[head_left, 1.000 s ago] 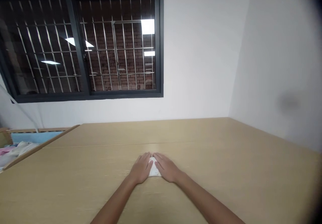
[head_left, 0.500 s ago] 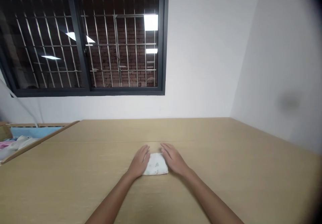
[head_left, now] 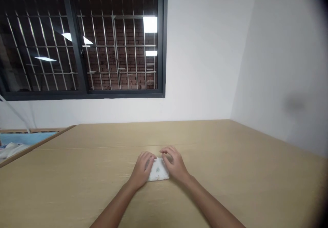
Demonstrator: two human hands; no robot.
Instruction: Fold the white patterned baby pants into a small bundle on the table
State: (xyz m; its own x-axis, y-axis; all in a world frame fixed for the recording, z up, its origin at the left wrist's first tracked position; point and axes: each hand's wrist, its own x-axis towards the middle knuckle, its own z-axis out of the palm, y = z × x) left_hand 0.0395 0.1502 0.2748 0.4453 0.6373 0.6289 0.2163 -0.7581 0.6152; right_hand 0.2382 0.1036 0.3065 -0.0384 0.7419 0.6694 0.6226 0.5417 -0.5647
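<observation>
While your hands close in narrowly on either side of it, the folded white cloth [head_left: 157, 170] lies flat on the light wood table [head_left: 217, 190], small printed motifs showing on top. Your left hand [head_left: 141, 169] curls against its left edge, and your right hand [head_left: 174, 164] arches over its right edge; you can't tell whether either one pinches the cloth or only touches it. A seam [head_left: 107, 147] crosses the tabletop just beyond your fingers. Farther off on your left lies blue and white fabric [head_left: 17, 142]. Beyond, a barred dark window [head_left: 82, 40] sits in the white wall [head_left: 200, 67].
</observation>
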